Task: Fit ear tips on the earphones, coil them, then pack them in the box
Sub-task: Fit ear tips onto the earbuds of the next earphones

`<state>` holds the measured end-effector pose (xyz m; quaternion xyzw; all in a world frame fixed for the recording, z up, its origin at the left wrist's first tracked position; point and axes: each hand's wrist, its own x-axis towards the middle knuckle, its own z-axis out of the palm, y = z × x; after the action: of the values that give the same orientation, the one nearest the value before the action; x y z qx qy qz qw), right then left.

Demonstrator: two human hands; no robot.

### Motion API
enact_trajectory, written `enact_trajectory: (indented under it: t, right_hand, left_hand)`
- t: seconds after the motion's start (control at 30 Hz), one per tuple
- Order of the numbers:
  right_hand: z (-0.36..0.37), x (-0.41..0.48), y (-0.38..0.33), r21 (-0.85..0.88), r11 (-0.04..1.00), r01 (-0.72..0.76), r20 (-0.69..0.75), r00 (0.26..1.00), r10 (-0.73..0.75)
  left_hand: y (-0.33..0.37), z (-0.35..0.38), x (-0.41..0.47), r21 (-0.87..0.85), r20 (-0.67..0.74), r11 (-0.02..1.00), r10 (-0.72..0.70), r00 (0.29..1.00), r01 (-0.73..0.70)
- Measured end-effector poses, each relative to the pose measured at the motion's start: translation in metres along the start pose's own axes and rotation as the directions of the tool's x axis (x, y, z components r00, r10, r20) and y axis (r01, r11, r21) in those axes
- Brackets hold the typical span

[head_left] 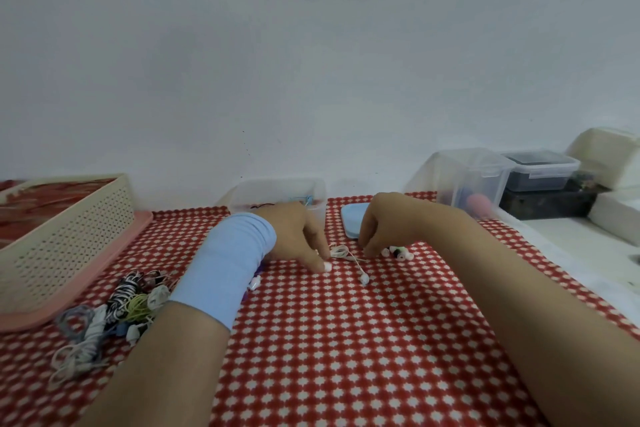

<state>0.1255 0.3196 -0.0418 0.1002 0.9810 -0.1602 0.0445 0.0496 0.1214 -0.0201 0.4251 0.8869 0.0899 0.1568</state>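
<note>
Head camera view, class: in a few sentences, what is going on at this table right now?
A person works over a red patterned tablecloth. The left hand and right hand meet at white earphones lying uncoiled between them; their grip is unclear. Loose ear tips lie beside the right hand. A clear box stands behind the left hand, other bundled earphones lie at the left.

Light soft, even, cool; source out of view. Wall (311,45) evenly lit, flat grey-white. Shadows faint: thin dark rim under left hand (294,236) and right hand (381,224). Whole frame soft; fingertip detail lost in blur. Wide-angle bend: forearms swell toward lower corners, worktop (346,340) far edge bows.
</note>
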Motion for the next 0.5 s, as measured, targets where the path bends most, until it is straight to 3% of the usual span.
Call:
enact_trajectory:
  t: [0.07,0.2,0.33,0.5]
  right_hand:
    - [0.003,0.002,0.000,-0.041,0.999,-0.010,-0.018,1.000,0.010]
    - [0.005,0.003,0.000,-0.030,1.000,-0.007,-0.032,0.999,0.006]
    - [-0.005,-0.003,0.001,0.149,0.989,0.012,-0.083,0.997,0.000]
    - [-0.016,-0.008,0.006,0.305,0.951,0.044,-0.154,0.988,0.004]
  left_hand:
    - [0.006,-0.003,-0.003,0.032,0.008,0.999,0.011,1.000,-0.011]
    - [0.023,0.002,0.000,0.063,-0.106,0.988,0.144,0.984,-0.138]
    - [0.039,0.025,0.010,0.076,-0.046,0.958,0.282,0.958,-0.278]
    - [0.039,0.039,0.020,0.075,0.016,0.959,0.275,0.961,-0.275]
